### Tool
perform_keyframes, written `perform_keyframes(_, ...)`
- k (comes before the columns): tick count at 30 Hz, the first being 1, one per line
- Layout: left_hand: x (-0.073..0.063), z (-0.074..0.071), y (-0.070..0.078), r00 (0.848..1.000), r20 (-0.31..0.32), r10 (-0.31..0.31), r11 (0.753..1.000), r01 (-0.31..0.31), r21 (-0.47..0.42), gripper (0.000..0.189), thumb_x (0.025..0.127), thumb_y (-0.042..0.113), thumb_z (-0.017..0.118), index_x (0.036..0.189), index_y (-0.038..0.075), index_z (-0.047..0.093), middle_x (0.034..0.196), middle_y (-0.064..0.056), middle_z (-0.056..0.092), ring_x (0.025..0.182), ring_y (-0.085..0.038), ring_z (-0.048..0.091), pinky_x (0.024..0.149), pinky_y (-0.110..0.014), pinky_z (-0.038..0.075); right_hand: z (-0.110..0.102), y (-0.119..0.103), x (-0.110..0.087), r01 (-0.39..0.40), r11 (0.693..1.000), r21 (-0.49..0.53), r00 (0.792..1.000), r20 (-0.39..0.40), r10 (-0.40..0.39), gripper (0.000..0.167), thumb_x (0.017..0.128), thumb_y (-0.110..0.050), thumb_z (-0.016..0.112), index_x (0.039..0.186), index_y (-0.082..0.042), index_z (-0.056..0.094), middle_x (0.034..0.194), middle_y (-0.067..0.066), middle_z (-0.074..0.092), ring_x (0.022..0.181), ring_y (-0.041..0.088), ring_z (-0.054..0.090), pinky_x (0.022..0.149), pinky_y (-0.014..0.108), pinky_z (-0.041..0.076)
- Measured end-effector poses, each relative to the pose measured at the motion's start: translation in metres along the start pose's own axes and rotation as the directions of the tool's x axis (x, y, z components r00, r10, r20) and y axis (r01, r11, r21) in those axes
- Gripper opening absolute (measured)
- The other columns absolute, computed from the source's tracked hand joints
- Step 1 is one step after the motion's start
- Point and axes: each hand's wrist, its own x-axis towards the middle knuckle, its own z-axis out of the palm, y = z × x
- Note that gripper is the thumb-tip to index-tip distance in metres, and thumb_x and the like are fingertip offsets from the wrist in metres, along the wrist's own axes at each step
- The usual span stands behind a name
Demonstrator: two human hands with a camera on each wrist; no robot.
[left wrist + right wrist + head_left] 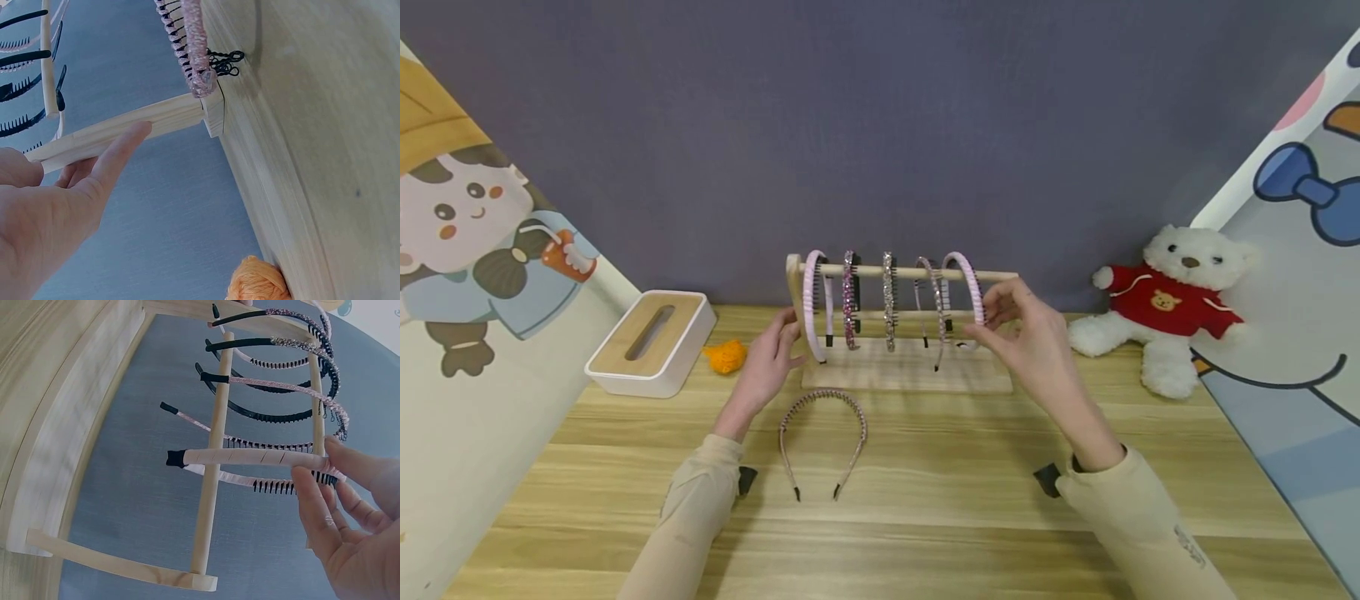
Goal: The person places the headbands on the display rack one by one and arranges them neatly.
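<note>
A wooden headband rack [902,379] stands at the back of the table with several headbands over its bars. My right hand [1037,337] pinches the pale pink wrapped headband [973,287] at the rack's right end, thumb and fingers on its band in the right wrist view. My left hand [766,357] holds the rack's left upright [106,134], one finger lying along the wood. Farther left on the bars hang another pink headband [809,304], a magenta glittery headband [849,300], a silvery headband [889,300] and a thin glittery headband [937,296]. A thin pink headband [826,392] lies flat before the rack.
To the left are a white tissue box [647,383] with a wooden lid and an orange yarn ball [726,357]. A white teddy bear [1167,292] in a red sweater sits at the right. A dark wall [880,125] rises behind the table [940,492].
</note>
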Motion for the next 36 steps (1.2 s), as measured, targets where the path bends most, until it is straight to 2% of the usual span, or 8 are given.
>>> perform_keyframes(4, 0.000, -0.001, -0.002, 1.000, -0.003, 0.007, 1.000, -0.007, 0.001, 0.046, 0.120, 0.017, 0.032, 0.157, -0.011, 0.037, 0.154, -0.035, 0.043, 0.141, -0.054, 0.048, 0.095, -0.053, 0.064, -0.001, -0.001, -0.002, -0.001, 1.000, -0.004, 1.000, -0.004, 0.001, 0.040, 0.086, 0.000, 0.091, 0.112, 0.000, 0.061, 0.097, 0.012, 0.072, 0.084, 0.025, 0.071, 0.059, 0.013, 0.049)
perform_keyframes(11, -0.001, -0.001, 0.000, 1.000, -0.003, 0.005, 1.000, -0.005, -0.005, 0.046, 0.120, 0.018, 0.032, 0.157, -0.010, 0.037, 0.154, -0.035, 0.044, 0.141, -0.053, 0.049, 0.095, -0.054, 0.064, -0.004, -0.008, -0.008, -0.017, 1.000, -0.002, 1.000, -0.019, 0.017, 0.038, 0.089, -0.003, 0.089, 0.115, 0.001, 0.062, 0.106, 0.016, 0.069, 0.086, 0.029, 0.072, 0.063, 0.008, 0.050)
perform_keyframes(17, -0.001, -0.002, -0.001, 1.000, 0.001, 0.002, 1.000, -0.002, -0.004, 0.046, 0.120, 0.017, 0.032, 0.157, -0.010, 0.036, 0.155, -0.034, 0.044, 0.141, -0.053, 0.048, 0.095, -0.053, 0.064, -0.009, -0.021, -0.015, 0.030, 0.999, 0.032, 0.998, -0.057, -0.028, 0.032, 0.093, -0.005, 0.086, 0.116, 0.000, 0.064, 0.107, 0.013, 0.069, 0.091, 0.028, 0.073, 0.066, 0.004, 0.051)
perform_keyframes(20, -0.001, -0.002, -0.001, 1.000, 0.000, 0.001, 1.000, -0.001, 0.000, 0.046, 0.120, 0.017, 0.032, 0.157, -0.010, 0.036, 0.155, -0.035, 0.043, 0.141, -0.054, 0.048, 0.095, -0.053, 0.064, -0.008, -0.034, -0.019, 0.073, 0.996, 0.045, 0.996, -0.050, -0.070, 0.032, 0.092, -0.002, 0.086, 0.115, 0.000, 0.065, 0.106, 0.011, 0.071, 0.089, 0.024, 0.073, 0.066, 0.009, 0.057)
perform_keyframes(24, -0.001, -0.002, 0.000, 1.000, 0.000, 0.000, 1.000, 0.000, -0.001, 0.046, 0.120, 0.017, 0.032, 0.158, -0.010, 0.036, 0.156, -0.034, 0.043, 0.141, -0.054, 0.048, 0.096, -0.053, 0.064, 0.007, -0.052, -0.030, 0.120, 0.990, 0.080, 0.992, 0.023, -0.122, 0.030, 0.091, 0.002, 0.085, 0.115, -0.001, 0.067, 0.103, 0.009, 0.073, 0.086, 0.019, 0.072, 0.066, 0.020, 0.065)
perform_keyframes(27, -0.001, -0.001, 0.000, 1.000, 0.003, 0.003, 1.000, -0.003, 0.003, 0.047, 0.120, 0.018, 0.032, 0.158, -0.010, 0.036, 0.156, -0.035, 0.042, 0.142, -0.054, 0.047, 0.096, -0.054, 0.064, 0.027, -0.060, -0.040, 0.118, 0.981, 0.152, 0.981, 0.136, -0.139, 0.027, 0.094, 0.001, 0.081, 0.117, -0.001, 0.068, 0.106, 0.011, 0.074, 0.088, 0.021, 0.074, 0.071, 0.022, 0.067)
perform_keyframes(32, 0.000, -0.001, 0.001, 1.000, -0.002, 0.007, 1.000, -0.007, 0.005, 0.047, 0.120, 0.018, 0.031, 0.158, -0.010, 0.036, 0.155, -0.035, 0.044, 0.142, -0.053, 0.048, 0.095, -0.053, 0.064, 0.063, -0.062, -0.050, 0.083, 0.986, 0.143, 0.931, 0.341, -0.128, 0.030, 0.097, -0.005, 0.078, 0.125, 0.002, 0.068, 0.117, 0.017, 0.074, 0.091, 0.027, 0.076, 0.078, 0.020, 0.066)
perform_keyframes(36, 0.000, 0.000, 0.001, 1.000, -0.001, 0.001, 1.000, -0.001, -0.002, 0.047, 0.120, 0.017, 0.031, 0.158, -0.009, 0.036, 0.156, -0.034, 0.044, 0.142, -0.053, 0.048, 0.095, -0.053, 0.064, 0.089, -0.053, -0.049, 0.060, 0.995, 0.074, 0.891, 0.445, -0.087, 0.032, 0.097, -0.007, 0.080, 0.124, 0.004, 0.069, 0.118, 0.018, 0.074, 0.093, 0.028, 0.076, 0.081, 0.030, 0.068)
